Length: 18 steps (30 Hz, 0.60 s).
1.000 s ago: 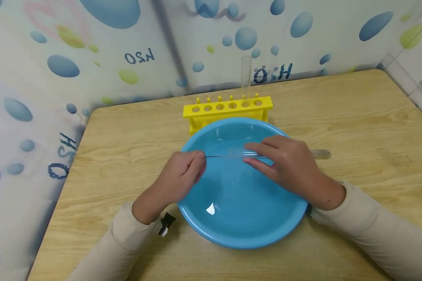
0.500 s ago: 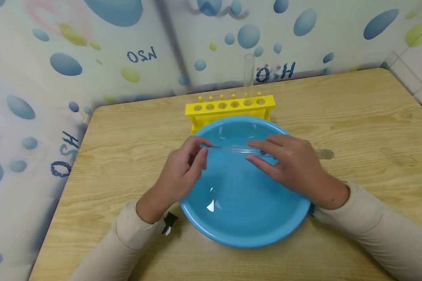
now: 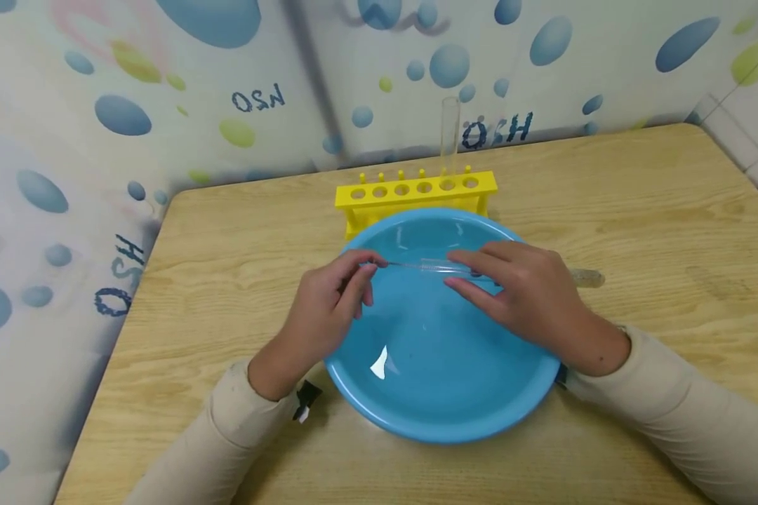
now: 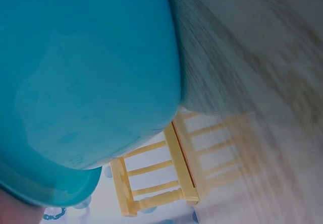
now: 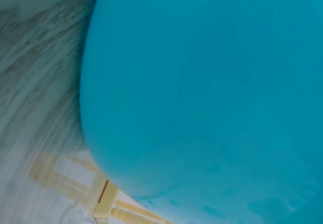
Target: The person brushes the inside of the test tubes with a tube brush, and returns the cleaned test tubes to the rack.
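Note:
Over the basin, my left hand (image 3: 325,305) pinches the thin twisted wire handle of a test tube brush (image 3: 404,264) between thumb and forefinger. The wire runs right into the mouth of a clear glass test tube (image 3: 439,266). My right hand (image 3: 533,298) holds that tube around its middle, fingers over the far side and thumb on the near side. Past the right hand, the tube's rounded end sticks out, looking grey and speckled. Below both hands is a light blue basin (image 3: 442,433) with water in it. The wrist views mostly show its outer wall (image 4: 101,82).
Just behind the basin stands a yellow test tube rack (image 3: 417,188), with another clear test tube (image 3: 450,137) upright in it. The wooden table (image 3: 227,259) meets a bubble-patterned wall at the back. Both forearms are beside the basin's near rim.
My left hand has gone from a closed fist to a fingertip pinch on the wire and risen slightly. The right hand keeps its hold on the tube.

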Each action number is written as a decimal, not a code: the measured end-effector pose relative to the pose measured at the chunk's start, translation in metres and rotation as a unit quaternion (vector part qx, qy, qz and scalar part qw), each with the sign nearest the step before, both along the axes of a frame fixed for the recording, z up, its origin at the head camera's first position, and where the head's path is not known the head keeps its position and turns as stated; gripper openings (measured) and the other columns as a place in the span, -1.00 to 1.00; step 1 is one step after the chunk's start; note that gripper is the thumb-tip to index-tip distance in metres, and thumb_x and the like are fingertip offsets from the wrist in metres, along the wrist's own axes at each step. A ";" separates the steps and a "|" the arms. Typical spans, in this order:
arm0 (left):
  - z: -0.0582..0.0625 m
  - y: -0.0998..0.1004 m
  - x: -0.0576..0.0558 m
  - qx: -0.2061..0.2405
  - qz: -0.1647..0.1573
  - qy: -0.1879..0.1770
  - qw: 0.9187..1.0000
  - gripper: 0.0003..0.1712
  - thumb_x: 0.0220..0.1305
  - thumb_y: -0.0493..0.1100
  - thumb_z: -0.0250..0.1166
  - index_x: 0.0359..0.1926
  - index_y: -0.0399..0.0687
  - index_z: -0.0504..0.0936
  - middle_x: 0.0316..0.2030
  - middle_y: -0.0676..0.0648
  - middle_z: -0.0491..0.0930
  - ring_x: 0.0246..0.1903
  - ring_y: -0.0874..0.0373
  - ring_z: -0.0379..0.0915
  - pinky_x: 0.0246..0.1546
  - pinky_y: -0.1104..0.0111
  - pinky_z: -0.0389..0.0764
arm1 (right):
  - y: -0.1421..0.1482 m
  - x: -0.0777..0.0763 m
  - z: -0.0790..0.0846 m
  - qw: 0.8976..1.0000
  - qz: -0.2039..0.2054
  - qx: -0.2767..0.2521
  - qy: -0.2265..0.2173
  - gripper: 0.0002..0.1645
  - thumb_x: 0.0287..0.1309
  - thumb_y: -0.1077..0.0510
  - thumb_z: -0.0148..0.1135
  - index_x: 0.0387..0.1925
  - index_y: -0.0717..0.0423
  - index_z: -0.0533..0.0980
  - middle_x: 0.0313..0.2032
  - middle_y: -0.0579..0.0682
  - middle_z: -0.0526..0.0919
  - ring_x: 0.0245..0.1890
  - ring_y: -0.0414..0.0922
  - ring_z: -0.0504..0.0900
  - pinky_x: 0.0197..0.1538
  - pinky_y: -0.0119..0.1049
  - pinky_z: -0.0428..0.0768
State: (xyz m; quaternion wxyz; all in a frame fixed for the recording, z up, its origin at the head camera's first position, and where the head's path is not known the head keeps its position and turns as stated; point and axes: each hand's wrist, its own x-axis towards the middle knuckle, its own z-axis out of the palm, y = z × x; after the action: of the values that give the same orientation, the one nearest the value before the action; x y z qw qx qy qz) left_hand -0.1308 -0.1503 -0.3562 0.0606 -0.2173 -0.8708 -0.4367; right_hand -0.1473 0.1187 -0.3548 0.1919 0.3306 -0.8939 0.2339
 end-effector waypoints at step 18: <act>-0.002 0.000 -0.001 0.024 -0.004 0.000 1.000 -0.79 0.52 -0.20 0.09 -0.07 -0.18 0.63 -0.58 0.03 0.49 -0.60 0.25 0.40 -0.56 0.43 0.54 | 0.001 0.000 -0.001 1.000 -0.006 -0.001 -0.001 -0.47 -0.08 0.02 0.61 -0.01 0.06 0.71 -0.40 0.06 0.75 -0.40 -0.04 0.73 -0.37 -0.13 0.72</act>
State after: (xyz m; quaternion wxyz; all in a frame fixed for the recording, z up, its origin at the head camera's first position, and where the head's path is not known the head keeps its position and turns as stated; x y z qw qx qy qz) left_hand -0.1315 -0.1506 -0.3580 0.0637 -0.2194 -0.8590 -0.4582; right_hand -0.1477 0.1201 -0.3557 0.1923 0.3250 -0.8959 0.2339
